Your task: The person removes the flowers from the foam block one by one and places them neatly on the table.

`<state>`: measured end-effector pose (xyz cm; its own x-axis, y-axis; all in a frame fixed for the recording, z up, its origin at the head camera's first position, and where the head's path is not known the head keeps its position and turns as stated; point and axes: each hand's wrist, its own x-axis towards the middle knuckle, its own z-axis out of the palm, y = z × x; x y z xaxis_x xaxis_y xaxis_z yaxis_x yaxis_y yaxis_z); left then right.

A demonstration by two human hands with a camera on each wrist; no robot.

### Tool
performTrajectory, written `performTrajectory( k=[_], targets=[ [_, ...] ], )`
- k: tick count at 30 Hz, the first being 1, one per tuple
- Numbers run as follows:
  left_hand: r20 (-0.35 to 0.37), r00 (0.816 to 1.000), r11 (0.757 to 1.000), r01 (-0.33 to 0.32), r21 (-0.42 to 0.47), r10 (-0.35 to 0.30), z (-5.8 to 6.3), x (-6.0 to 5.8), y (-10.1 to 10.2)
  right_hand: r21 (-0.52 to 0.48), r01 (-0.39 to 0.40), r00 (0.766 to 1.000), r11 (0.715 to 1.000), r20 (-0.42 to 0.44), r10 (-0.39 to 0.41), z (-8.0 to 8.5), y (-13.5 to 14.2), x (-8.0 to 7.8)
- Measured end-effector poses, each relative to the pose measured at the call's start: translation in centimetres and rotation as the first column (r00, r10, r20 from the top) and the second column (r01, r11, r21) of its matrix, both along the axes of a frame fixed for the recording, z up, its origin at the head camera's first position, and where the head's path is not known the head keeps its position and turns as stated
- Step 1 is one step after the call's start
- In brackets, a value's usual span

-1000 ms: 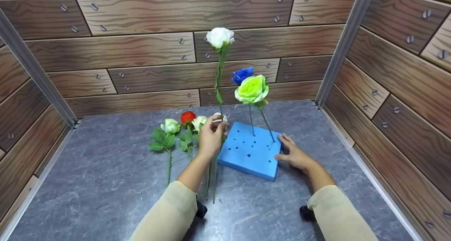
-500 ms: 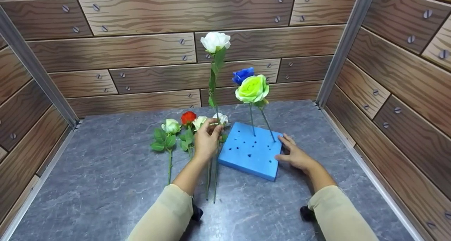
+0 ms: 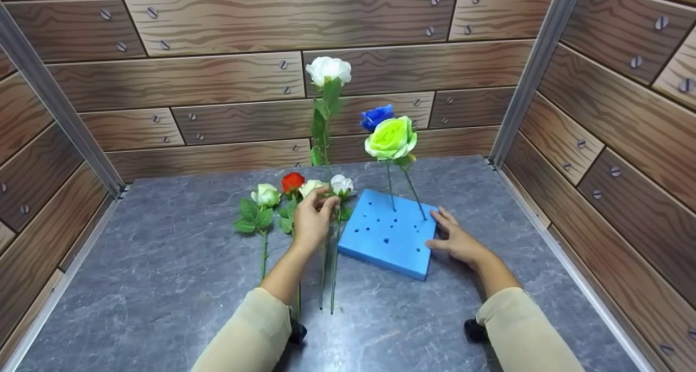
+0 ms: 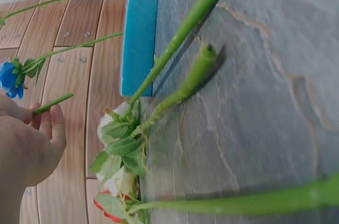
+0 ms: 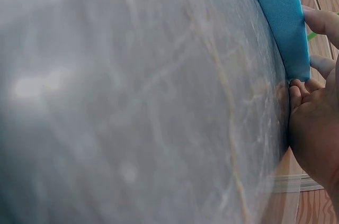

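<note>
In the head view my left hand (image 3: 315,217) pinches the stem of a white rose (image 3: 329,72) between thumb and fingers, bloom up. The left wrist view shows the cut stem end (image 4: 61,100) poking out past the fingertips, off the tabletop. A blue foam block (image 3: 389,233) with several holes lies to the right of that hand. Along its right edge rests my right hand (image 3: 459,241), thumb and fingers spread against the foam; some fingers are bent low by the table in the right wrist view. A green rose (image 3: 391,138) and a blue rose (image 3: 376,117) stand in the block.
Left of the block lie a pale green rose (image 3: 266,196), a red rose (image 3: 293,182), a cream rose (image 3: 312,187) and another white rose (image 3: 341,184), stems toward me. The grey marbled table (image 3: 179,274) is enclosed by wood-patterned walls (image 3: 234,84).
My left hand has moved slightly left and toward me with the white rose, whose bloom is now lower and farther left. The right hand stays at the block's edge.
</note>
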<state>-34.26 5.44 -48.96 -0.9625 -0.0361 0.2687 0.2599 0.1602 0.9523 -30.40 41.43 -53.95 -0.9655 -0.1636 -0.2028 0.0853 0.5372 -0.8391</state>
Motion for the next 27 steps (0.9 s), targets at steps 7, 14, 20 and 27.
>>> performTrajectory(
  k=[7, 14, 20, 27],
  targets=[
    [0.031, 1.000, 1.000, -0.004, -0.027, 0.005, -0.1, 0.3, -0.7, -0.003, -0.007, 1.000, 1.000, -0.003, 0.007, 0.1, 0.0, 0.2],
    [0.061, 0.998, 0.999, 0.000, -0.037, 0.002, -0.6, 0.4, -1.4, 0.000, -0.005, 1.000, 1.000, 0.007, 0.005, 0.0, 0.1, 0.0],
    [0.092, 0.996, 0.999, 0.013, -0.031, -0.010, -0.9, 0.7, -2.1, 0.000, -0.006, 1.000, 1.000, 0.004, 0.006, 0.0, 0.0, -0.1],
    [0.142, 0.989, 0.999, 0.041, -0.016, -0.038, -1.1, 1.0, -2.8, -0.022, -0.010, 1.000, 1.000, 0.004, 0.010, 0.1, 0.0, 0.0]
  ],
)
